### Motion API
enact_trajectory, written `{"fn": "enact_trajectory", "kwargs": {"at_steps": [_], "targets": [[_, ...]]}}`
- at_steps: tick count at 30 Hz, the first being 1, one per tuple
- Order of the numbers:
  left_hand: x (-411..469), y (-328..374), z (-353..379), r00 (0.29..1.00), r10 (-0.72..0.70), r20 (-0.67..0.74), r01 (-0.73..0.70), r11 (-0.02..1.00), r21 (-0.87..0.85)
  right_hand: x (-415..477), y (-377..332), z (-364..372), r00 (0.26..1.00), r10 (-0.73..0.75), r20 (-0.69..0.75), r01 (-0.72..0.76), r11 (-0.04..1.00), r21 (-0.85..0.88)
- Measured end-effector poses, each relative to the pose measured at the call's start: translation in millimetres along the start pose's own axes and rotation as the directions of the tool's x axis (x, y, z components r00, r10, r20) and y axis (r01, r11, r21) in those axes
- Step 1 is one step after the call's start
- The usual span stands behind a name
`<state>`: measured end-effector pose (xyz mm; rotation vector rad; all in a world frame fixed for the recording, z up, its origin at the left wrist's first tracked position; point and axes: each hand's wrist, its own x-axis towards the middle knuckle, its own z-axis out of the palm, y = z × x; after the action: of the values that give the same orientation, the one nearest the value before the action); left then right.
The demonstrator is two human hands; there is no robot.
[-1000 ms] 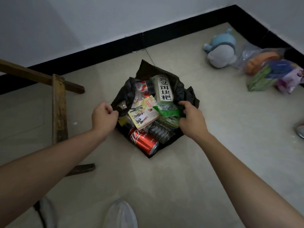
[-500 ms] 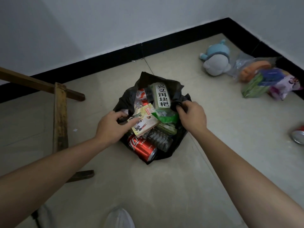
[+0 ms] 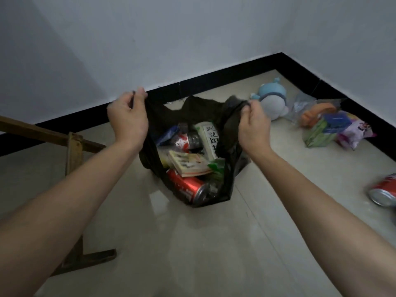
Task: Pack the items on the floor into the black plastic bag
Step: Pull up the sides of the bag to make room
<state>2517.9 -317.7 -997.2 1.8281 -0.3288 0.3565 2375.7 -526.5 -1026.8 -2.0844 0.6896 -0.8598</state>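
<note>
The black plastic bag (image 3: pixel 230 166) stands on the tiled floor with its mouth pulled wide and upward. My left hand (image 3: pixel 128 118) pinches the bag's left edge, and my right hand (image 3: pixel 252 125) grips its right edge. Inside lie a red can (image 3: pixel 185 186), a small book (image 3: pixel 188 163), a white packet with black characters (image 3: pixel 209 138) and a bottle with a red label (image 3: pixel 186 141). Outside the bag, on the floor to the right, lie another red can (image 3: pixel 384 192), a blue and white plush toy (image 3: pixel 272 101) and a clear bag of colourful packets (image 3: pixel 330 127).
A wooden frame (image 3: pixel 74 151) stands on the floor at the left. White walls with a black skirting board (image 3: pixel 192 82) form a corner behind the bag. Bare tiles stretch in front of the bag.
Both hands have lifted the bag's edges up off the floor, so the bag now stands taller around its contents. My left hand left the book and took the left edge.
</note>
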Motion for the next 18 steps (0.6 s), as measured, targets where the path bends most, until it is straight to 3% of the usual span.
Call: {"fn": "enact_trajectory", "kwargs": {"at_steps": [3, 6, 13, 16, 18], "targets": [[31.2, 18.7, -9.5, 0.991, 0.04, -0.128, -0.048, 0.997, -0.057, 29.8, -13.1, -23.3, 0.984, -0.075, -0.164, 0.084, 0.995, 0.047], [38.6, 15.5, -9.0, 0.991, 0.088, -0.101, -0.09, 0.996, -0.018, 45.6, -4.2, -38.5, 0.971, -0.047, -0.235, 0.054, 0.998, 0.022], [2.7, -38.7, -19.0, 0.989, 0.087, 0.117, -0.106, 0.98, 0.166, 3.6, 45.9, -20.5, 0.999, -0.015, 0.042, 0.022, 0.986, -0.167], [-12.5, -37.5, -27.0, 0.936, 0.178, 0.304, -0.274, 0.91, 0.311, -3.2, 63.9, -18.8, 0.996, 0.094, 0.012, -0.091, 0.983, -0.157], [-14.7, -29.8, -30.0, 0.914, 0.221, 0.339, -0.357, 0.835, 0.418, -1.4, 69.2, -23.1, 0.988, 0.155, -0.008, -0.155, 0.976, -0.156]]}}
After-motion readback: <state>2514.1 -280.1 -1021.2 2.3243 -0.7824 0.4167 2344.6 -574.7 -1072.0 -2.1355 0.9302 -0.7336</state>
